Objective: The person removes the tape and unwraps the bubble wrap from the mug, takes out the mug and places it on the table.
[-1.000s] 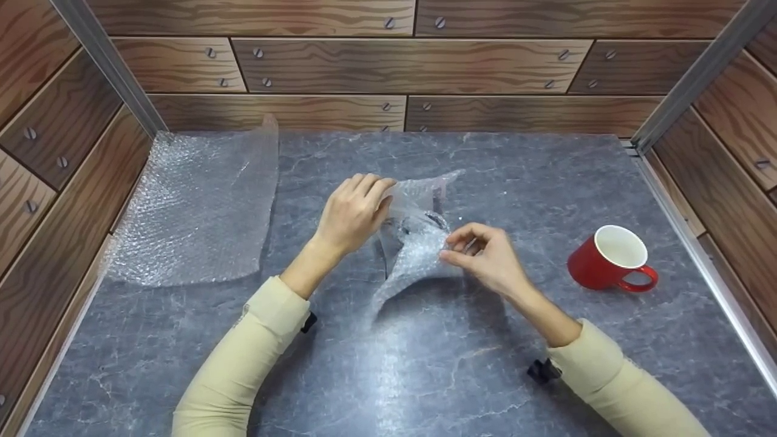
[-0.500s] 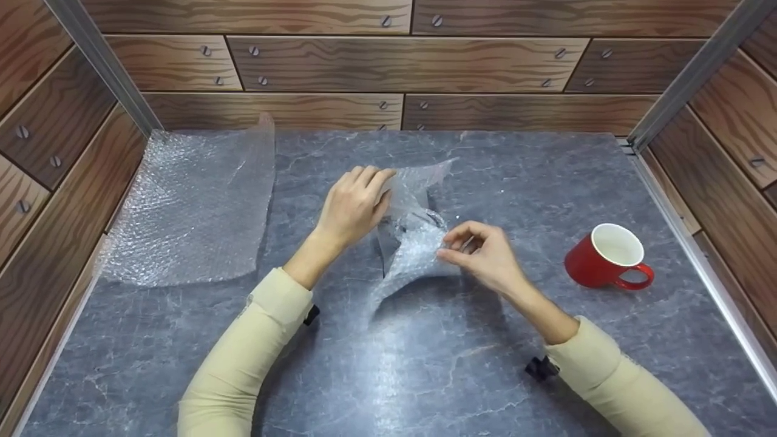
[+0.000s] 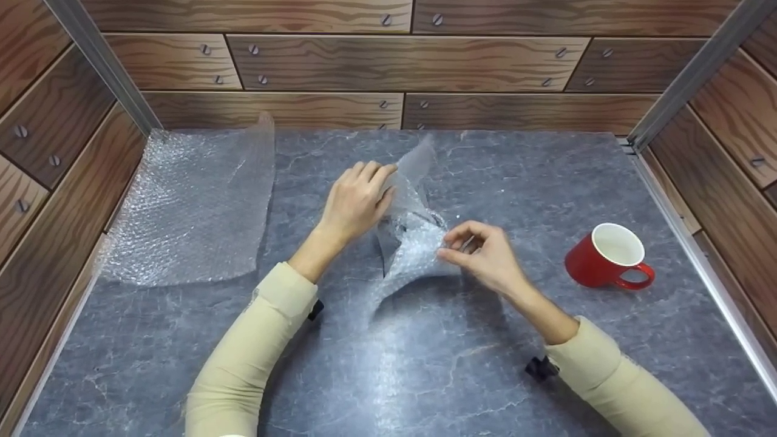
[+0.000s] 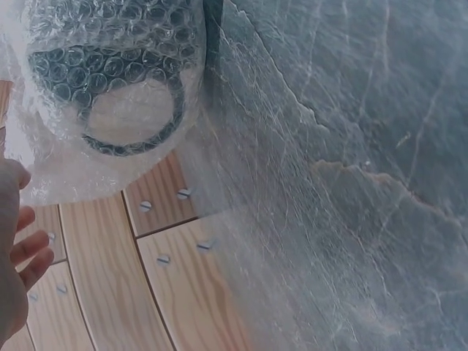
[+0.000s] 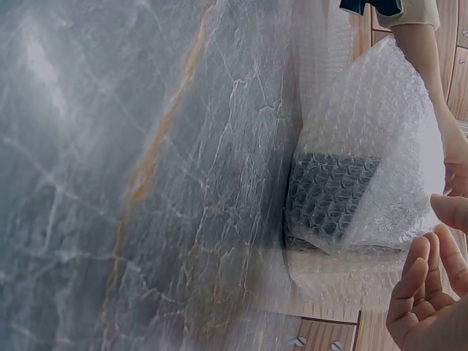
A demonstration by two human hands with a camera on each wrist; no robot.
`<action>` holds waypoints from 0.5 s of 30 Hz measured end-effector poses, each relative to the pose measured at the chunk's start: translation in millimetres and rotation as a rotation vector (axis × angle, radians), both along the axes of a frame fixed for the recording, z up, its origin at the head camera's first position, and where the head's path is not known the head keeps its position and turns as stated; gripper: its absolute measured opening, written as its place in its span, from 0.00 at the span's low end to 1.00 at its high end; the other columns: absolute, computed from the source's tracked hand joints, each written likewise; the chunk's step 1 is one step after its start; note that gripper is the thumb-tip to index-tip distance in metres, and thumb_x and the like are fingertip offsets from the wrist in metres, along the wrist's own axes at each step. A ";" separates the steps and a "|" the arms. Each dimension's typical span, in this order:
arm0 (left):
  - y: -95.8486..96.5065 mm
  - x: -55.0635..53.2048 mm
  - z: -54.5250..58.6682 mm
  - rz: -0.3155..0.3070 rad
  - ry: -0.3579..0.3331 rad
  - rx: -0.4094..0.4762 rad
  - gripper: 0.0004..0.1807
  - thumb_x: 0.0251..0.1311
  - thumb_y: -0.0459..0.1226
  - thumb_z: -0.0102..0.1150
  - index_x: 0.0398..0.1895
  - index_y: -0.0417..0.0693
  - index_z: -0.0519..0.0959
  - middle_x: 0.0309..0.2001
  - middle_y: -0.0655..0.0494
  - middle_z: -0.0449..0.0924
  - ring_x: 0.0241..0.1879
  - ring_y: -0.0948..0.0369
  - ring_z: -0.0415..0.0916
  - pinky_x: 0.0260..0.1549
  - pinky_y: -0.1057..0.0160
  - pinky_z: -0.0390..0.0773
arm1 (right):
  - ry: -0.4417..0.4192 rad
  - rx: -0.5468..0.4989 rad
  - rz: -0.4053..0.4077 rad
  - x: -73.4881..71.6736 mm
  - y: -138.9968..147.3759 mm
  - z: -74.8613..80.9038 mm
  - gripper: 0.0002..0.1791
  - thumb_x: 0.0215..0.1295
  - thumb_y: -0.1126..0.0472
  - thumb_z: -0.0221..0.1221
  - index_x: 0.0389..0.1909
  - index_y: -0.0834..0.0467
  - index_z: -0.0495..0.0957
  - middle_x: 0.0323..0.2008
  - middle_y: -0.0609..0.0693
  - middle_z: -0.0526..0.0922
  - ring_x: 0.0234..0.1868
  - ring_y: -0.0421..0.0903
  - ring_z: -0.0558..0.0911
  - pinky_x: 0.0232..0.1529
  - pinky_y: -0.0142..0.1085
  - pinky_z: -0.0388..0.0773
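A dark mug (image 4: pixel 69 77) stands mid-table inside a sheet of bubble wrap (image 3: pixel 416 243); its handle shows through the plastic in the left wrist view. My left hand (image 3: pixel 357 199), on the far left side of the mug, pinches a flap of the wrap that sticks up and away from me. On the right, my right hand (image 3: pixel 485 254) pinches the wrap's edge between thumb and forefinger, close against the mug's side. One corner of the sheet points toward me over the tabletop.
A second bubble wrap sheet (image 3: pixel 194 209) lies flat at the left, its far right corner curling up. The red mug (image 3: pixel 598 258) with a white inside stands at the right, handle toward the right. Wood-patterned walls (image 3: pixel 413 64) enclose the table's back and sides.
My left hand has moved slightly away from me, and the far flap of wrap has swung from pointing right to standing more upright. The right hand keeps its place.
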State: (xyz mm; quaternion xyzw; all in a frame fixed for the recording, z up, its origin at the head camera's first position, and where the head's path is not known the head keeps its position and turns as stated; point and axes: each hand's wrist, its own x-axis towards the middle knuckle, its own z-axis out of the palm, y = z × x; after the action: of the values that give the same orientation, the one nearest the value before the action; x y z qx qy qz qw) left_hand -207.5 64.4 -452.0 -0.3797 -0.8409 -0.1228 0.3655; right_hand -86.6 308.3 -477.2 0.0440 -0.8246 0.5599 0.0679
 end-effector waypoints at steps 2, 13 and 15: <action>1.0 -0.8 -0.2 0.001 -0.010 -0.003 0.16 0.70 0.40 0.65 0.57 0.45 0.83 0.44 0.50 0.87 0.41 0.53 0.83 0.36 0.58 0.84 | 0.003 0.000 0.000 0.2 -0.1 -0.1 0.14 0.53 0.67 0.78 0.39 0.64 0.87 0.30 0.45 0.84 0.28 0.38 0.79 0.33 0.27 0.79; 5.8 -4.2 -3.0 -0.005 -0.059 -0.014 0.16 0.72 0.40 0.63 0.59 0.45 0.82 0.45 0.50 0.87 0.42 0.52 0.83 0.37 0.56 0.85 | 0.019 -0.005 -0.001 0.6 -0.5 0.3 0.14 0.52 0.67 0.79 0.38 0.65 0.87 0.29 0.44 0.84 0.28 0.37 0.79 0.33 0.26 0.79; 6.0 -4.6 -3.9 -0.009 -0.058 -0.016 0.16 0.72 0.40 0.63 0.59 0.45 0.82 0.45 0.50 0.87 0.42 0.52 0.84 0.37 0.56 0.85 | 0.021 -0.010 0.000 0.6 -0.7 0.1 0.14 0.52 0.67 0.79 0.38 0.65 0.87 0.29 0.45 0.85 0.29 0.36 0.79 0.33 0.26 0.79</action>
State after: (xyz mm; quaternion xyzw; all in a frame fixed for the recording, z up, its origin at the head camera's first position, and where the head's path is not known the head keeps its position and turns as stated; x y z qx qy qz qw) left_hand -212.2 70.4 -455.9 -0.3828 -0.8503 -0.1289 0.3376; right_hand -86.0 307.6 -477.1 0.0493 -0.8211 0.5635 0.0767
